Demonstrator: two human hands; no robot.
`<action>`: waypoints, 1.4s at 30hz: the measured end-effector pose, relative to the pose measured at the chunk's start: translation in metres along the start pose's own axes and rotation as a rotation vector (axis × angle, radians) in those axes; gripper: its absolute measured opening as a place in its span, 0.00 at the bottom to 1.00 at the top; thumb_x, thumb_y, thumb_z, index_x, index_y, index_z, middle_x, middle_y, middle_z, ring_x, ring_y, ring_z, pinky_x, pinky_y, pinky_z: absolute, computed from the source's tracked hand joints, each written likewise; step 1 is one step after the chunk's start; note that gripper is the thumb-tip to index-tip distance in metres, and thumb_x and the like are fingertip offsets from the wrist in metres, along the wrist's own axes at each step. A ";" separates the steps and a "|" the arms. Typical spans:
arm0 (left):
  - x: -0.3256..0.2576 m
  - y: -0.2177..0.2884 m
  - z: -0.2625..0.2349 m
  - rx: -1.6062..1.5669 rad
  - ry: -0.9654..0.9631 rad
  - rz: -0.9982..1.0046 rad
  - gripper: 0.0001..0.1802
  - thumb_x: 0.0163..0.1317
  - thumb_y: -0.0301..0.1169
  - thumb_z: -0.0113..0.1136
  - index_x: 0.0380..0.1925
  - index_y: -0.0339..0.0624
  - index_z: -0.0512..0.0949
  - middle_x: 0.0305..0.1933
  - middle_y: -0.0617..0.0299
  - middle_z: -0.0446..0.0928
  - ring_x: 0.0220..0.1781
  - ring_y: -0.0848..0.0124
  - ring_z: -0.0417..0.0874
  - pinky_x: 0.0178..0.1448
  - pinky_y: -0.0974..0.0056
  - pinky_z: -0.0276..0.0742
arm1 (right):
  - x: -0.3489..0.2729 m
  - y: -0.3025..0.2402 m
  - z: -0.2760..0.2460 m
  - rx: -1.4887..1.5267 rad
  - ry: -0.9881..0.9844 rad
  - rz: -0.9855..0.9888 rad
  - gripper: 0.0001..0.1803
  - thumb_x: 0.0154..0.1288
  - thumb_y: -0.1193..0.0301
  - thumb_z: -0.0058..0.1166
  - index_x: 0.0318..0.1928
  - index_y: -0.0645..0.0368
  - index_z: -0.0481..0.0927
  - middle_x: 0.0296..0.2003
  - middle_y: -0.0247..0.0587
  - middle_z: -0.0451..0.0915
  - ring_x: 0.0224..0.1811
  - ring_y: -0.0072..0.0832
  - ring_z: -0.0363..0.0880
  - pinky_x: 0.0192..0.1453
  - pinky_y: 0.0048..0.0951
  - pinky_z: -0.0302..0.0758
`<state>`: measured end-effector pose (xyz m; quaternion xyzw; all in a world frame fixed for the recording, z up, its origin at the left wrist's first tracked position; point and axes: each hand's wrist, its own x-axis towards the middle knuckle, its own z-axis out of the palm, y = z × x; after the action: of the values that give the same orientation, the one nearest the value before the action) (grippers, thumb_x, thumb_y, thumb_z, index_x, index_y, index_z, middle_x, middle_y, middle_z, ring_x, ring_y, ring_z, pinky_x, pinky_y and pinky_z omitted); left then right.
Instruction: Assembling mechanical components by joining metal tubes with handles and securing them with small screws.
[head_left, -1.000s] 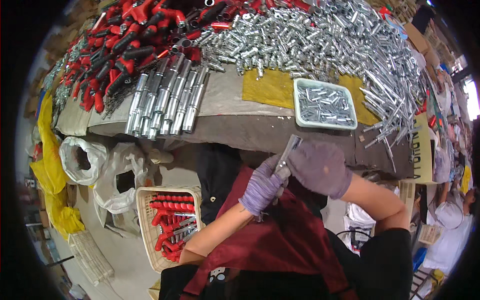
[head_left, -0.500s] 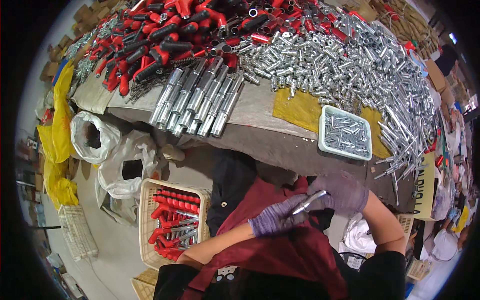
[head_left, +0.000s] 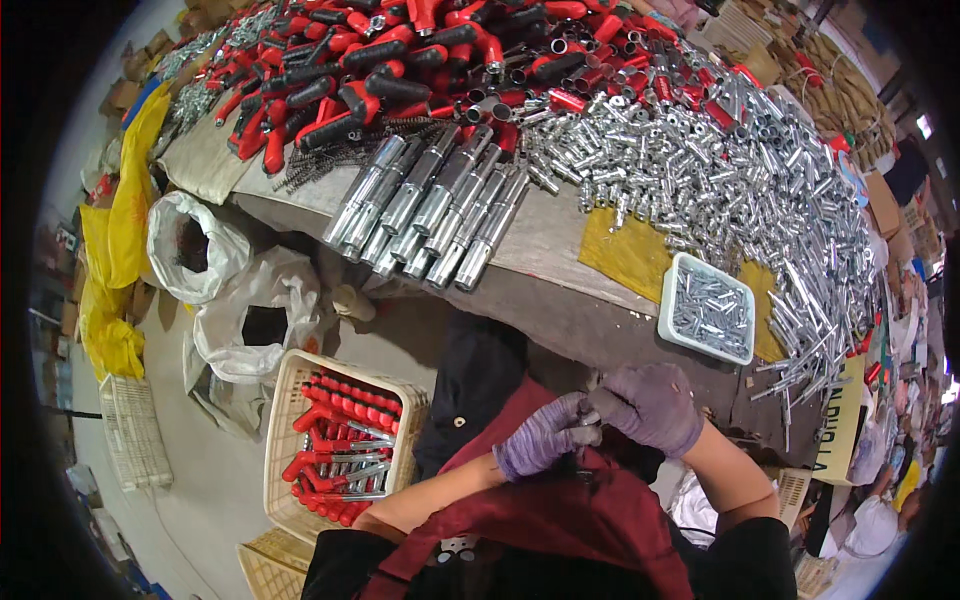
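Observation:
In front of my dark red apron [head_left: 540, 505], both gloved hands meet close together. My left hand [head_left: 540, 437], in a purple glove, is closed around a small shiny metal part [head_left: 590, 418], mostly hidden by the fingers. Bent over from the other side, my right hand [head_left: 655, 408] has its fingertips pinched at the same part. Whether it holds a second small piece there cannot be seen. Beyond the hands, a pale plastic tray [head_left: 664, 308] of small metal pins stands at the table's near edge. Left of it lies a stack of shiny metal tubes [head_left: 435, 200].
Red-and-black pistol-shaped handles [head_left: 370, 75] and loose metal fittings [head_left: 690, 170] are heaped across the table. At my left, a cream plastic basket [head_left: 277, 430] holds red-handled tools. White sacks [head_left: 240, 335] stand beyond it. A yellow cloth [head_left: 625, 250] lies under the tray.
The shiny metal tube that stuck out between my hands now shows only a small bit. My right hand has moved from over the tube to pinching at it. The whole view has shifted slightly.

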<state>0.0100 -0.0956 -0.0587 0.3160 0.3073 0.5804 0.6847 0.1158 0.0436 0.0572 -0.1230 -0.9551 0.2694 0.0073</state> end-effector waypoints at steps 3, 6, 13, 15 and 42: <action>0.002 0.018 -0.004 -0.052 0.244 -0.053 0.16 0.61 0.35 0.58 0.47 0.43 0.70 0.31 0.69 0.73 0.27 0.83 0.72 0.29 0.75 0.69 | 0.013 0.006 -0.004 -0.045 0.187 0.077 0.17 0.59 0.55 0.54 0.40 0.55 0.78 0.28 0.46 0.79 0.28 0.40 0.79 0.30 0.35 0.74; 0.029 0.063 -0.039 0.362 0.465 -0.097 0.22 0.62 0.40 0.57 0.51 0.38 0.69 0.31 0.64 0.76 0.26 0.77 0.75 0.30 0.73 0.72 | 0.028 0.014 -0.013 0.153 0.571 0.165 0.23 0.57 0.58 0.58 0.48 0.61 0.73 0.33 0.46 0.79 0.27 0.34 0.78 0.32 0.31 0.74; 0.082 0.148 -0.061 1.557 0.780 0.067 0.36 0.48 0.24 0.61 0.60 0.38 0.59 0.54 0.42 0.68 0.48 0.47 0.76 0.47 0.51 0.75 | 0.048 0.033 -0.020 0.038 0.614 0.238 0.27 0.58 0.61 0.59 0.53 0.62 0.69 0.41 0.45 0.78 0.30 0.32 0.77 0.36 0.31 0.74; 0.089 0.145 -0.068 1.636 0.767 0.109 0.35 0.49 0.24 0.60 0.60 0.39 0.60 0.54 0.43 0.68 0.47 0.47 0.77 0.46 0.51 0.76 | 0.053 0.042 -0.026 0.003 0.583 0.241 0.27 0.56 0.62 0.59 0.53 0.61 0.69 0.43 0.47 0.77 0.32 0.35 0.78 0.37 0.33 0.75; 0.131 0.079 -0.046 1.499 0.587 0.720 0.30 0.50 0.34 0.64 0.54 0.36 0.68 0.49 0.46 0.73 0.53 0.47 0.74 0.56 0.51 0.72 | 0.170 0.202 -0.145 -0.607 0.745 0.120 0.14 0.61 0.62 0.51 0.45 0.53 0.75 0.36 0.45 0.79 0.37 0.42 0.79 0.38 0.40 0.76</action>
<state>-0.0553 0.0475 -0.0315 0.5977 0.6528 0.4641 -0.0339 0.0094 0.3251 0.0681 -0.2628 -0.9141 -0.0838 0.2971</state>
